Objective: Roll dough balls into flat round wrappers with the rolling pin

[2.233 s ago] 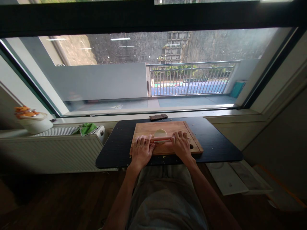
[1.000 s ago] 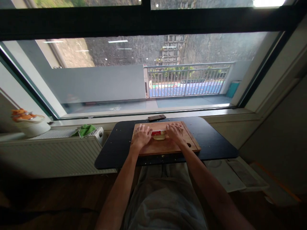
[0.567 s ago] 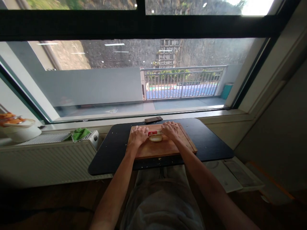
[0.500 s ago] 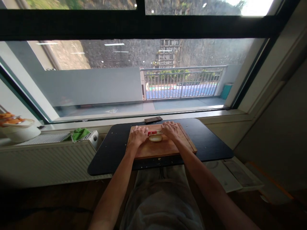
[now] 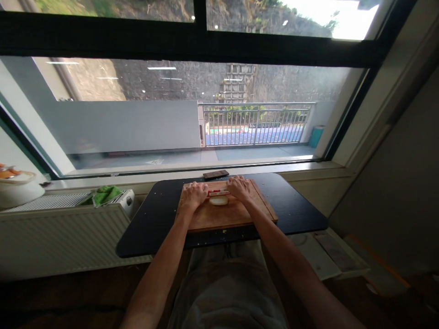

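A wooden cutting board (image 5: 212, 217) lies on the dark table in front of me. Across it runs a red-and-white printed rod (image 5: 218, 192), shaped like a rolling pin, its ends covered by my hands. My left hand (image 5: 195, 194) is closed over the left end, fingers curled. Around the right end, my right hand (image 5: 240, 187) is closed in the same way. Just on the near side of the rod, between my hands, sits a pale oval piece of what looks like dough (image 5: 218, 201), flat on the board.
A dark flat slab, perhaps a phone (image 5: 216, 174), lies at the far edge of the black table (image 5: 295, 210). Crumbs dot the tabletop. On the left, a green cloth (image 5: 104, 195) drapes over a white radiator (image 5: 68, 233), with a white pot (image 5: 20, 188) beyond. A window stands ahead.
My view has shifted slightly, so the whole scene sits a little lower and further left. Both hands stay on the rod, and the gap between rod and dough looks about the same.
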The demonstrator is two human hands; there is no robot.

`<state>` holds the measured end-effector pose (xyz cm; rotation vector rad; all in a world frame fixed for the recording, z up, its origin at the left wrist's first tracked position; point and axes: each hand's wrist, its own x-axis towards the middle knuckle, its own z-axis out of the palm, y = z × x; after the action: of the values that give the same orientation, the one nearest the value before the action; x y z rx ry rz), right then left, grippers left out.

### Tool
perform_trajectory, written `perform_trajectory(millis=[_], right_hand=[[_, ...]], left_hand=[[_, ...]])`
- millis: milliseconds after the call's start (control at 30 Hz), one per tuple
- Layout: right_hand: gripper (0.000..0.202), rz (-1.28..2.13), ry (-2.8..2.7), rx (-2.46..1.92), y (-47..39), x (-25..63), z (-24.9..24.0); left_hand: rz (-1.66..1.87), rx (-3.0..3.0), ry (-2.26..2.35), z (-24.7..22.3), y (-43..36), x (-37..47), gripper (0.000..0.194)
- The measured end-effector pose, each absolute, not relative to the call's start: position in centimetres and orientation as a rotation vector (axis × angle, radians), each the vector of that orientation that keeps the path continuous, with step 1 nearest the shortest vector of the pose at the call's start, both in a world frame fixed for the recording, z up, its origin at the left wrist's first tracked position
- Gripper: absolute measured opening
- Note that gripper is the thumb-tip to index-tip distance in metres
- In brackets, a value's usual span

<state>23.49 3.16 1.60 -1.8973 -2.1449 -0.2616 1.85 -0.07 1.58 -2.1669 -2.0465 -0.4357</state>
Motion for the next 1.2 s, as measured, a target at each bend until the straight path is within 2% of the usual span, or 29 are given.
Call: perform_trajectory(millis=[167,333,533,667,833,967,1200], right_hand=[[0.031,-0.203,-2.085,-1.947,2.6,23.3,2.1],[0.04,-0.192,-2.014,-1.917,1.9,23.5,2.0],[0.044,-0.13,-1.999,-1.882,0.9,24.0,2.0],[0.04,-0.095,-2.037,-1.792,0.5,24.1,2.1],[0.027,-0.132,-2.05,-1.358,0.1,23.5,1.8],[0.02,-0.015,-2.175,-1.034,0.0,23.1,1.7],[0.019,0.182,-2.307,-0.901,-0.5,23.3,1.4]], left_hand=[[-0.481,-2.186,-1.955,1.6,-1.0,1.8,0.049],[-0.511,-2.208,-1.902,1.5,-1.4,1.6,0.044],[-0.609,-2.186,-1.939,1.5,-1.2,1.5,0.04],[-0.634,-2.169,-2.03,1.6,-1.1,1.2,0.04],[-0.647,-2.187,-2.108,1.9,-1.5,1.0,0.046],[-0.662,-2.212,-2.085,2.1,-1.7,1.2,0.055],[-0.836,-1.813,-2.416,1.8,-1.1,1.1,0.074]])
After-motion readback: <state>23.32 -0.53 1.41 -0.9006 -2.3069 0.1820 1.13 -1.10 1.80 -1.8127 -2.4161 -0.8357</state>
